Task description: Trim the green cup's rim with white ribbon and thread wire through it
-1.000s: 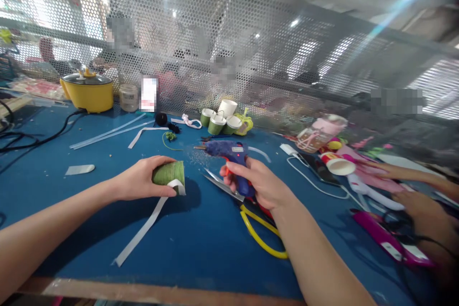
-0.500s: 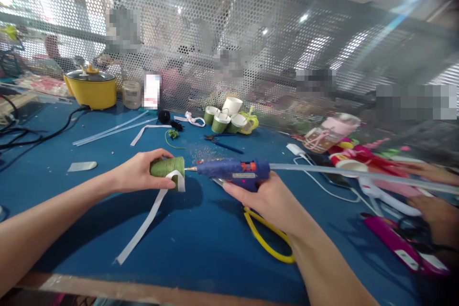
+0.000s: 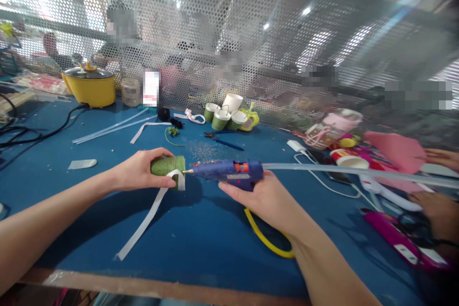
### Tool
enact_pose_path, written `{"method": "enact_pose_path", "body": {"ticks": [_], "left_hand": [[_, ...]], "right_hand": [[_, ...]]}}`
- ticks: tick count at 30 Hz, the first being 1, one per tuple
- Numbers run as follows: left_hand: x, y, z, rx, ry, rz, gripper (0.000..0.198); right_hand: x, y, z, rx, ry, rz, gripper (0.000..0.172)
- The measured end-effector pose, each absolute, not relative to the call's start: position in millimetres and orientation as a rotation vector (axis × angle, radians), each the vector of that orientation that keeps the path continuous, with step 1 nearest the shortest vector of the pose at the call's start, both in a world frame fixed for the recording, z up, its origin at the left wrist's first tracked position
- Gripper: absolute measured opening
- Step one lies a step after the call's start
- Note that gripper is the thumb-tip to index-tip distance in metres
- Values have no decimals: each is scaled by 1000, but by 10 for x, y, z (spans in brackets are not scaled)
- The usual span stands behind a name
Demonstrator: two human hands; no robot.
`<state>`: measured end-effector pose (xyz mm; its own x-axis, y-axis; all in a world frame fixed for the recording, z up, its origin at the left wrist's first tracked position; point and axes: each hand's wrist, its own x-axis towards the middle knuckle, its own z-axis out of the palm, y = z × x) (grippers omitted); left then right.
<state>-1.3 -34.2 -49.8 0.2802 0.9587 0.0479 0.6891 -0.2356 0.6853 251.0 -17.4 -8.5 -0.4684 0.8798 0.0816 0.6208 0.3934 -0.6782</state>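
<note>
We're up on the wearer's head, facing forward and down: left hand (image 3: 141,170) and right hand (image 3: 265,201) close ahead, blue table (image 3: 201,248) below, mesh screen (image 3: 201,28) beyond!

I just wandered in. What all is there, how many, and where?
Table: 1, blue, foreground
Mesh: 1, grey, behind table
Held cup: 1, green, centre left
Long ribbon: 1, white, trailing from held cup
Glue gun: 1, blue, centre
Glue sticks: 3, translucent, one in gun, two left
Handle: 1, yellow, nearer than gun
Pliers: 1, blue, beyond gun
Other cups: 4, three green-and-white, one white, by mesh
Pot: 1, yellow, back left
Jar: 1, clear, beside pot
Tumbler: 1, pink, back right
Clutter: uncountable, mixed colours, both edges
Another person's hand: at least 1, bare, right edge
Left hand: 1, bare, around held cup
Right hand: 1, bare, gripping gun
</note>
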Motion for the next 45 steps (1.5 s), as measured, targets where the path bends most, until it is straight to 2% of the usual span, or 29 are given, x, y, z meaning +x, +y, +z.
{"method": "enact_pose_path", "body": {"ticks": [13, 22, 35, 45], "left_hand": [[-9, -348, -517, 2067, 1451, 640, 58], [31, -363, -502, 2128, 1433, 674, 58], [43, -384, -495, 2238, 1416, 696, 58], [40, -383, -483, 2261, 1420, 703, 58]], "right_hand": [[2507, -149, -112, -1332, -2237, 749, 26], [2474, -159, -82, -1281, -2223, 739, 21], [2482, -129, -106, -1321, -2206, 656, 27], [2479, -118, -111, -1319, -2194, 691, 23]]}}
